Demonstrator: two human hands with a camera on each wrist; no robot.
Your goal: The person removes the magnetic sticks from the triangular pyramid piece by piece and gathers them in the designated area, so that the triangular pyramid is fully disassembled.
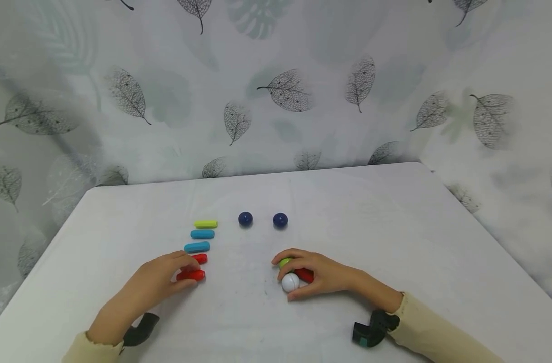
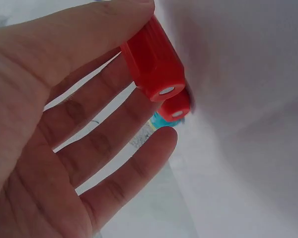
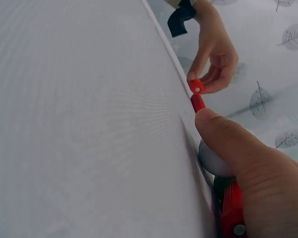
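My left hand (image 1: 153, 280) pinches a short red rod (image 1: 191, 276) between thumb and fingers; in the left wrist view a pale round dot marks the rod's end. Just beyond it lies a second red rod (image 1: 201, 258), partly hidden by the fingers. Farther back, two blue rods (image 1: 197, 247) and a yellow-green rod (image 1: 206, 224) form a column. My right hand (image 1: 326, 275) curls over a white ball (image 1: 290, 283), held between thumb and forefinger. A green ball (image 1: 285, 262) sits under its other fingers, and a red rod (image 3: 232, 210) shows beneath the palm.
Two dark blue balls (image 1: 245, 219) stand apart near the middle of the white-covered table (image 1: 371, 212). Behind the table's far edge hangs a leaf-patterned cloth (image 1: 258, 121). Dark bands sit at both wrists.
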